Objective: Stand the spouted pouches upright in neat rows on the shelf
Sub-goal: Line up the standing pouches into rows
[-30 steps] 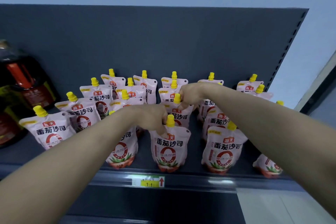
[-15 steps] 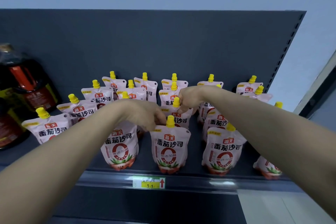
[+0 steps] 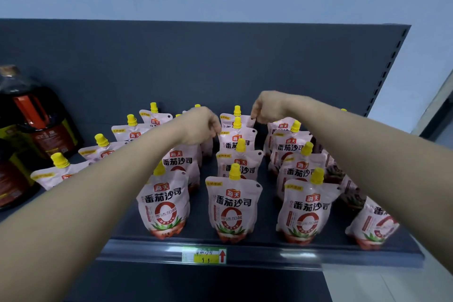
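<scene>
Pink spouted pouches with yellow caps stand in several columns on the dark shelf. The middle column runs from the front pouch back to the rear pouch. My left hand has its fingers closed at the top left corner of the second pouch from the back. My right hand pinches the top right corner of the rear pouch. My arms hide parts of the left and right columns. A pouch at the far right leans to one side.
Large dark oil bottles stand at the left end of the shelf. A dark back panel rises behind the pouches. A yellow price tag sits on the shelf's front rail. The shelf ends at the right past the leaning pouch.
Both hands have left the front pouches of the middle column and moved back to its rear pouches. The front pouches stand upright where they were.
</scene>
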`<state>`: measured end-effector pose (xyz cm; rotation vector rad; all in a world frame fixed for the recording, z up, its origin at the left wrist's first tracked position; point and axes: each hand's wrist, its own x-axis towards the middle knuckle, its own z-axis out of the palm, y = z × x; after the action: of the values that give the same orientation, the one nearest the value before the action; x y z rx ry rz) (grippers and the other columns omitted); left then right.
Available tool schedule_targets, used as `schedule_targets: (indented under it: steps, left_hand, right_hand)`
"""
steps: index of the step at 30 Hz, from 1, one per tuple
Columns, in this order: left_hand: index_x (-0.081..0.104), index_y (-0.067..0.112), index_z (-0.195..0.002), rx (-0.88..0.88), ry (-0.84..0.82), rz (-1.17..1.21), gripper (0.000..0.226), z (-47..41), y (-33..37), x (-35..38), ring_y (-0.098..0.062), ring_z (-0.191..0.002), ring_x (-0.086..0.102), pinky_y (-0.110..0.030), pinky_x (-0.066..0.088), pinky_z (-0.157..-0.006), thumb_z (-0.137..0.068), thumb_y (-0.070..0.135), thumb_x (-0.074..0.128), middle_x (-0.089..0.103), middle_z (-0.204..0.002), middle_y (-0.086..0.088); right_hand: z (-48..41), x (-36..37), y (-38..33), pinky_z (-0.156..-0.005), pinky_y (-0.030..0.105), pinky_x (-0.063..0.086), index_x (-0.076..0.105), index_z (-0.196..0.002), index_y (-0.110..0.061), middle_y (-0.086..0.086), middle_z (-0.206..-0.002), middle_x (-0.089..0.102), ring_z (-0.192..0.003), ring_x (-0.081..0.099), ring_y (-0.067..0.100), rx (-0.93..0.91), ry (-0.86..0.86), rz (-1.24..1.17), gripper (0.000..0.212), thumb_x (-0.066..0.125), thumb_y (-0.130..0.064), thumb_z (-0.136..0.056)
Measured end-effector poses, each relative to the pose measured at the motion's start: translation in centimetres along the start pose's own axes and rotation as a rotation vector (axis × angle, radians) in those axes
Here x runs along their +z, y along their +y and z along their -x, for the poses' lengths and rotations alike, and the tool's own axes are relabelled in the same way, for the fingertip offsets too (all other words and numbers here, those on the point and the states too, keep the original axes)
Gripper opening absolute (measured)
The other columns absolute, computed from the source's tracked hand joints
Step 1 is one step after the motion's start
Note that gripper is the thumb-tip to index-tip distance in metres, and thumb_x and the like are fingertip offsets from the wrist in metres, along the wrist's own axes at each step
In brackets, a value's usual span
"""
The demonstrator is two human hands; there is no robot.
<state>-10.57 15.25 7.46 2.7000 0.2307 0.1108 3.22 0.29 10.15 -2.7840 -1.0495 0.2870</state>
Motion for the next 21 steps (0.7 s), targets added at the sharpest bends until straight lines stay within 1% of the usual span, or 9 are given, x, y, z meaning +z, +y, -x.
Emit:
schedule_targets:
  steps: [4,7,9,10,12,14,16,18,21]
  left_hand:
    - [0.065,0.010,-0.108,-0.014,0.023,-0.008,0.025,-2.4,0.3,0.3,-0.016,-0.085,0.056,-0.019,0.039,-0.069,-0.087,0.002,0.055,0.066,-0.106,-0.005]
    - [0.059,0.009,-0.122,-0.036,-0.021,-0.039,0.036,-4.4,0.5,0.7,-0.025,-0.104,0.059,-0.025,0.045,-0.080,-0.086,0.002,0.056,0.062,-0.122,-0.008]
    - [0.056,0.010,-0.124,-0.055,-0.072,-0.078,0.038,-5.7,0.6,1.0,-0.027,-0.110,0.058,-0.032,0.049,-0.091,-0.086,0.005,0.059,0.060,-0.124,-0.008]
    - [0.058,0.010,-0.119,-0.058,-0.100,-0.106,0.034,-6.3,0.5,1.2,-0.027,-0.107,0.058,-0.034,0.049,-0.093,-0.085,0.007,0.061,0.061,-0.118,-0.009]
    - [0.058,0.012,-0.097,-0.050,-0.154,-0.154,0.014,-7.2,0.4,1.7,-0.023,-0.091,0.054,-0.034,0.047,-0.088,-0.084,0.010,0.062,0.057,-0.099,-0.009]
    - [0.058,0.013,-0.090,-0.040,-0.198,-0.173,0.008,-7.9,0.1,2.2,-0.021,-0.083,0.047,-0.030,0.042,-0.077,-0.084,0.011,0.062,0.052,-0.091,-0.005]
    - [0.063,0.002,-0.091,-0.032,-0.232,-0.176,0.011,-8.4,-0.1,2.7,-0.022,-0.079,0.046,-0.029,0.039,-0.069,-0.083,0.008,0.059,0.052,-0.087,-0.008]
    - [0.058,0.002,-0.077,-0.022,-0.256,-0.187,0.006,-8.7,-0.4,3.2,-0.023,-0.075,0.043,-0.026,0.033,-0.058,-0.082,0.005,0.056,0.048,-0.079,-0.010]
    - [0.047,0.010,-0.062,-0.032,-0.257,-0.187,0.025,-9.3,-0.7,3.8,-0.021,-0.072,0.043,-0.024,0.028,-0.049,-0.084,0.005,0.056,0.041,-0.062,-0.002]
  right_hand:
    - [-1.2,0.1,0.2,-0.099,0.040,0.052,0.068,-0.114,0.002,0.018,-0.124,0.065,-0.117,0.061,0.033,0.011,0.105,0.011,0.028,0.058,-0.003,-0.089]
    - [-2.4,0.3,0.3,-0.100,0.039,0.051,0.067,-0.118,0.000,0.016,-0.124,0.065,-0.116,0.061,0.032,0.017,0.124,0.046,0.029,0.059,-0.009,-0.091]
    - [-3.4,0.7,0.5,-0.100,0.039,0.050,0.065,-0.121,0.000,0.016,-0.125,0.064,-0.116,0.060,0.032,0.027,0.114,0.067,0.032,0.059,-0.011,-0.092]
    - [-4.0,0.8,0.6,-0.100,0.040,0.050,0.064,-0.122,0.001,0.016,-0.126,0.064,-0.117,0.060,0.033,0.032,0.102,0.069,0.033,0.060,-0.012,-0.092]
    - [-5.1,1.3,0.7,-0.100,0.042,0.051,0.063,-0.122,0.002,0.018,-0.127,0.063,-0.118,0.059,0.034,0.033,0.075,0.074,0.034,0.061,-0.012,-0.091]
    - [-6.2,1.7,0.9,-0.099,0.042,0.051,0.063,-0.121,0.001,0.017,-0.126,0.063,-0.116,0.061,0.035,0.035,0.042,0.091,0.033,0.061,-0.012,-0.091]
    - [-7.0,2.1,1.2,-0.087,0.034,0.054,0.065,-0.116,-0.001,0.016,-0.116,0.065,-0.099,0.063,0.033,0.042,0.005,0.107,0.028,0.060,-0.012,-0.091]
    - [-7.6,2.4,1.4,-0.070,0.029,0.045,0.067,-0.109,-0.001,0.016,-0.100,0.063,-0.080,0.052,0.027,0.042,-0.023,0.127,0.023,0.058,-0.010,-0.090]
    - [-8.4,2.8,1.6,-0.067,0.027,0.041,0.069,-0.111,-0.002,0.016,-0.102,0.067,-0.079,0.049,0.023,0.030,-0.043,0.150,0.025,0.058,-0.008,-0.090]
